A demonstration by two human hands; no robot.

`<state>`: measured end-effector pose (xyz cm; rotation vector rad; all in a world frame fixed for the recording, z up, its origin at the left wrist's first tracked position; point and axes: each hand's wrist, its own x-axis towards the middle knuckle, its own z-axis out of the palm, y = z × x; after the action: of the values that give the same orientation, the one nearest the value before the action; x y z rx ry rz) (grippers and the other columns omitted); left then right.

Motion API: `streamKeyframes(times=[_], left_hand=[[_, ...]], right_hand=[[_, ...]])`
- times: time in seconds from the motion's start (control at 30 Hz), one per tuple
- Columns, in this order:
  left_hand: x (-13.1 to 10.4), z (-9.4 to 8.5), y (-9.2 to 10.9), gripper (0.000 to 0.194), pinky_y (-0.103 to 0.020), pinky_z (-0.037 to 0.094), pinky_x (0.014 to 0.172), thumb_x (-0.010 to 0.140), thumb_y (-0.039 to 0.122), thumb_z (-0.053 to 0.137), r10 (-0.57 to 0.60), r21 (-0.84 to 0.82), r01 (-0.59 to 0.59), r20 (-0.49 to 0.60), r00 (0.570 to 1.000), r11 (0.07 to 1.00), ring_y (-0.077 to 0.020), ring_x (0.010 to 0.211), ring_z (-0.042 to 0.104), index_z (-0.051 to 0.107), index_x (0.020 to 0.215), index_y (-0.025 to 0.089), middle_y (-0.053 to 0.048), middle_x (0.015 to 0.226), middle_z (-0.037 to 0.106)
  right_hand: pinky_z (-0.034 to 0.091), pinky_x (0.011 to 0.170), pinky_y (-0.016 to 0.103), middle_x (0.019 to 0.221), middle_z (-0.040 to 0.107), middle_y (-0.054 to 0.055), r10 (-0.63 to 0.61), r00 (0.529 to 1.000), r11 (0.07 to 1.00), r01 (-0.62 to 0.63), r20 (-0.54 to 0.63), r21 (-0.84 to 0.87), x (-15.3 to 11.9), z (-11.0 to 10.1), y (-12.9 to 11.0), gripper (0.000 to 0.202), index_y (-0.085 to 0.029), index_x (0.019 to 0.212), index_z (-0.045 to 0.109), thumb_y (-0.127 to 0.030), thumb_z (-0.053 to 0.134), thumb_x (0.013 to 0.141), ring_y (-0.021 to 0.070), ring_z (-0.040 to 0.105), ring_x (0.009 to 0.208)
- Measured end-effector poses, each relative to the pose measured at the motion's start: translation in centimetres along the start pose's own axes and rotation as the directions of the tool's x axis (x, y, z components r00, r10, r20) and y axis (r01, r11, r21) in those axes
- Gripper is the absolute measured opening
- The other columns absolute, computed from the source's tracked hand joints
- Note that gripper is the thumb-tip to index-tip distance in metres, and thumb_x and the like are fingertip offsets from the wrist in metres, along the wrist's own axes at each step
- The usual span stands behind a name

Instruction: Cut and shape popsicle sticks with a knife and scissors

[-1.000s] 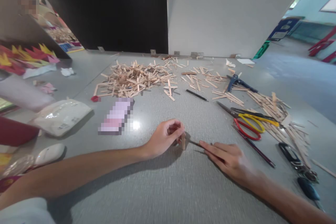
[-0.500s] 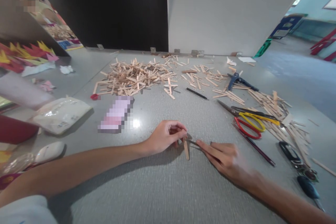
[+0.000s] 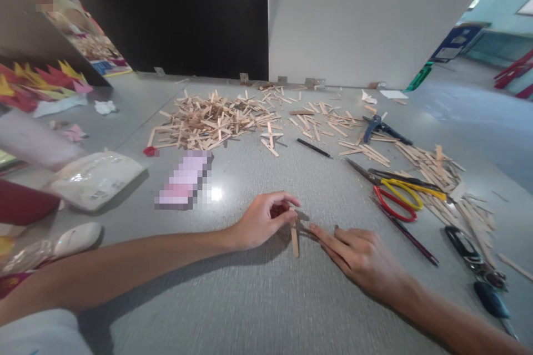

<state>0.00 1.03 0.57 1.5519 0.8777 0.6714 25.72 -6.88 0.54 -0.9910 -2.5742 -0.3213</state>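
Observation:
My left hand pinches the top of a short wooden craft stick between thumb and fingers, its lower end pointing toward me above the grey table. From the right, my right hand grips a thin, dark, flat strip, perhaps a blade. The index finger lies stretched along it, and its far end meets the stick just below my left thumb. Most of the strip is hidden under my right fingers, so its kind is unclear. Small joined sticks sit beyond my hands.
Behind is a heap of craft sticks; more sticks lie right. Also at right are scissors, pliers and keys. A black pen, phone, plastic packet and white mouse surround my arms. Panels rise behind.
My left index finger has lifted slightly away from the thumb. The stick and strip have shifted very little, and both hands keep nearly the same place.

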Motion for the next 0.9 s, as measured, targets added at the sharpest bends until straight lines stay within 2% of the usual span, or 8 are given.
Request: streamKeyframes(times=[0.2,0.37,0.53,0.73,0.9], left_hand=[[0.01,0.20,-0.21,0.019,-0.025,0.050,0.066,0.096,0.034,0.070,0.010,0.001,-0.010,-0.019,1.000,1.000,-0.0144,0.066,0.062,0.075,0.105,0.018,0.002,0.073,0.065],[-0.07,0.25,-0.15,0.027,-0.025,0.049,0.065,0.096,0.036,0.071,-0.005,0.002,0.005,-0.041,0.999,1.000,-0.0142,0.064,0.059,0.072,0.117,0.019,0.005,0.071,0.059],[-0.09,0.02,0.17,0.032,-0.025,0.049,0.062,0.095,0.042,0.073,-0.029,-0.002,0.029,-0.013,0.999,1.000,-0.0137,0.061,0.058,0.071,0.119,0.020,0.005,0.071,0.059],[-0.06,-0.17,0.33,0.036,-0.023,0.046,0.056,0.096,0.042,0.073,-0.032,-0.018,0.032,0.022,0.999,0.999,-0.0114,0.054,0.053,0.070,0.124,0.020,0.006,0.070,0.058],[0.04,-0.29,0.17,0.039,-0.022,0.045,0.052,0.097,0.047,0.074,-0.030,-0.033,0.030,0.001,1.000,0.999,-0.0101,0.053,0.050,0.069,0.124,0.019,0.006,0.071,0.056]], right_hand=[[0.051,0.052,0.032,0.070,0.071,0.000,-0.042,0.997,0.999,0.041,0.068,0.006,-0.06,-0.03,0.11,0.052,-0.008,0.135,0.073,-0.011,0.023,0.120,0.0162,0.067,0.051],[0.046,0.049,0.035,0.065,0.067,0.000,-0.078,0.994,0.996,0.074,0.083,0.048,0.21,-0.17,0.49,0.053,-0.007,0.130,0.074,-0.017,0.023,0.121,0.0187,0.063,0.049],[0.041,0.049,0.035,0.064,0.066,-0.001,-0.107,0.991,0.990,0.098,0.077,0.103,0.14,-0.13,0.58,0.052,-0.008,0.130,0.076,-0.017,0.025,0.122,0.0180,0.061,0.049],[0.044,0.051,0.031,0.062,0.067,-0.002,0.034,0.999,0.994,-0.034,0.002,0.105,0.12,0.34,0.31,0.059,-0.010,0.127,0.079,-0.026,0.023,0.125,0.0142,0.063,0.049],[0.041,0.049,0.033,0.061,0.067,-0.002,-0.090,0.995,0.984,0.081,0.050,0.157,0.74,-0.13,0.60,0.059,-0.013,0.124,0.081,-0.025,0.024,0.125,0.0150,0.061,0.047]])
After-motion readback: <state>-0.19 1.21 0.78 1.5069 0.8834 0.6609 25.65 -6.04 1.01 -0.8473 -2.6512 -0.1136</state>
